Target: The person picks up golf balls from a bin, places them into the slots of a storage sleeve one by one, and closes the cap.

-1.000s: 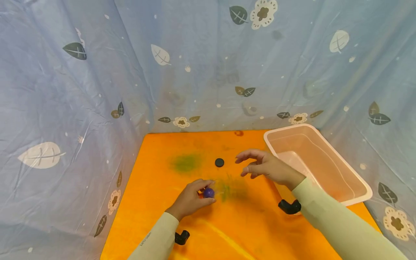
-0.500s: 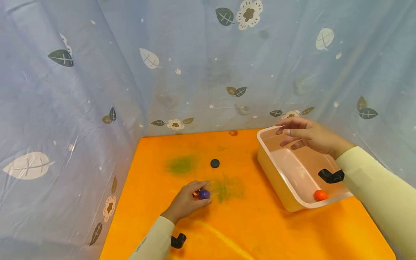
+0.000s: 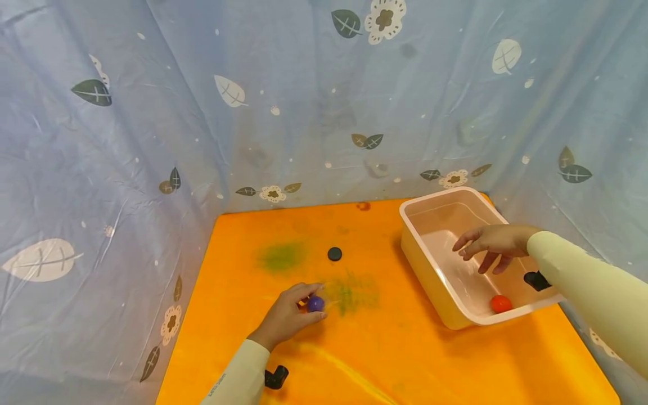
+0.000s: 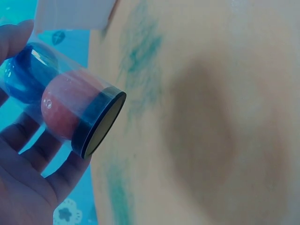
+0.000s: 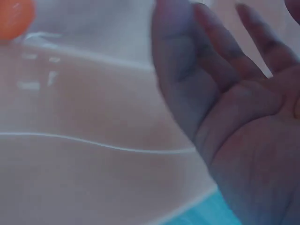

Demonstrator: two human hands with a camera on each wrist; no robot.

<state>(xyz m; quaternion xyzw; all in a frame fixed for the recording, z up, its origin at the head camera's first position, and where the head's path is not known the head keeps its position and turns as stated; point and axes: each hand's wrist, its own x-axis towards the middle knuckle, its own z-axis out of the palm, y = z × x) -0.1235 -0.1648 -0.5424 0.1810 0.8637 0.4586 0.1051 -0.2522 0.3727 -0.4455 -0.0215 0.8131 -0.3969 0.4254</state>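
Note:
My left hand (image 3: 283, 318) grips a clear tube (image 4: 103, 84) above the orange table, fingers and thumb curled round it. Inside are a purple ball (image 3: 315, 304), blue-looking in the left wrist view, and a reddish ball (image 4: 63, 105) beside a dark end band (image 4: 89, 124). Over the pink plastic bin (image 3: 430, 256) hovers my right hand (image 3: 498, 244), fingers loosely bent with nothing between them. An orange-red ball (image 3: 500, 304) lies on the bin's floor, near its front end. Between the hands, farther back, a flat black disc (image 3: 334, 254) rests on the table.
Blue patterned sheeting (image 3: 298, 124) encloses the table (image 3: 385, 343) at the back and sides. The bin's high walls stand along the table's right side. Green stains mark the tabletop. A black wrist mount (image 3: 275, 377) sits on the left sleeve, another (image 3: 536, 280) on the right.
My right hand has moved right from beside the bin to over it, then lower. The orange-red ball in the bin has come into view. My left hand keeps its hold on the tube.

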